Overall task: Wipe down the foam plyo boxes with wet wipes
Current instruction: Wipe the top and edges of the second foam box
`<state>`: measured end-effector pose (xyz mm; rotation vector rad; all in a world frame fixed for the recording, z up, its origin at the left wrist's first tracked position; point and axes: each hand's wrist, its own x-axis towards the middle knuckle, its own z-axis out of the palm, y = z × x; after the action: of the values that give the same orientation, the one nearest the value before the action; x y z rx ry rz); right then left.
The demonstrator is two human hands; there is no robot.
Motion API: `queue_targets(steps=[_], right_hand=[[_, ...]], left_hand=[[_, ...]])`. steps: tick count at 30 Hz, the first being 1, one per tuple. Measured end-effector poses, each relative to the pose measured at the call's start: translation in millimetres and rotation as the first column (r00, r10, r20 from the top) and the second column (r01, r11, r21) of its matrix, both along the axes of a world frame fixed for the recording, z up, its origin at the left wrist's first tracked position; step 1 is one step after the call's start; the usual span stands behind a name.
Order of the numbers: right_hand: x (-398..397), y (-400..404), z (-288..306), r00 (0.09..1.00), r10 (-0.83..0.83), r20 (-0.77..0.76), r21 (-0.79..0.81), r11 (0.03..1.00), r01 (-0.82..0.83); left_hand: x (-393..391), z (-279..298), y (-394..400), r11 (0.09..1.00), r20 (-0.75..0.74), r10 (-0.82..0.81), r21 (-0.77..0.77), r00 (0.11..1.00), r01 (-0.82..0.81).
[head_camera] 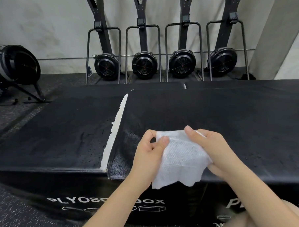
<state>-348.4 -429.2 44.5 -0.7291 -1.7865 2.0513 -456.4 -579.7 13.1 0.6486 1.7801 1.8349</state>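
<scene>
Two black foam plyo boxes stand side by side in front of me, the left box (55,131) and the right box (213,116). A torn strip of white foam (114,130) shows along the seam between them. I hold a white wet wipe (181,159) spread out above the front edge of the right box. My left hand (150,151) pinches its upper left corner between thumb and fingers. My right hand (212,150) grips its upper right edge, and the lower part of the wipe hangs loose.
Several black ski machines with fan flywheels (144,65) stand upright against the grey wall behind the boxes. A large fan wheel on a stand (17,64) sits at the left. More black boxes (249,84) lie behind. Speckled rubber floor (7,210) lies at the lower left.
</scene>
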Motion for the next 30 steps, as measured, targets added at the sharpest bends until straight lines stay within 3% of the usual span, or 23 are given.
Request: queue_targets(steps=[2,4,6,9,12,20,24,30], right_hand=[[3,5,1,0.965,0.252,-0.069,-0.223,0.939,-0.261],[6,11,-5,0.91,0.364,-0.201,-0.327,0.85,-0.412],[7,15,-14,0.891,0.376,-0.254,-0.36,0.818,-0.448],[7,17,-24,0.901,0.35,-0.255,-0.35,0.836,-0.424],[8,20,-21,0.941,0.264,-0.211,-0.352,0.878,-0.325],[16,14,5,0.981,0.087,-0.171,0.075,0.994,-0.075],[24,12,19,0.98,0.082,-0.18,0.315,0.949,-0.022],[38,18,33,0.958,0.223,-0.18,0.454,0.883,-0.121]], left_hand=[[0,1,-2,0.999,-0.016,0.03,0.022,0.999,-0.03],[-1,4,-3,0.997,0.023,0.053,0.058,0.998,-0.054],[-3,8,-5,0.994,0.132,0.031,0.096,0.991,-0.044],[-6,11,-11,0.981,0.332,-0.159,0.156,0.93,0.112],[-8,9,-13,0.972,0.385,-0.209,0.183,0.899,0.147],[-19,26,-19,0.955,0.262,-0.274,0.191,0.926,0.228],[-24,35,-23,0.955,0.147,-0.268,0.174,0.952,0.241],[-29,40,-26,0.947,-0.049,-0.292,0.126,0.955,0.296]])
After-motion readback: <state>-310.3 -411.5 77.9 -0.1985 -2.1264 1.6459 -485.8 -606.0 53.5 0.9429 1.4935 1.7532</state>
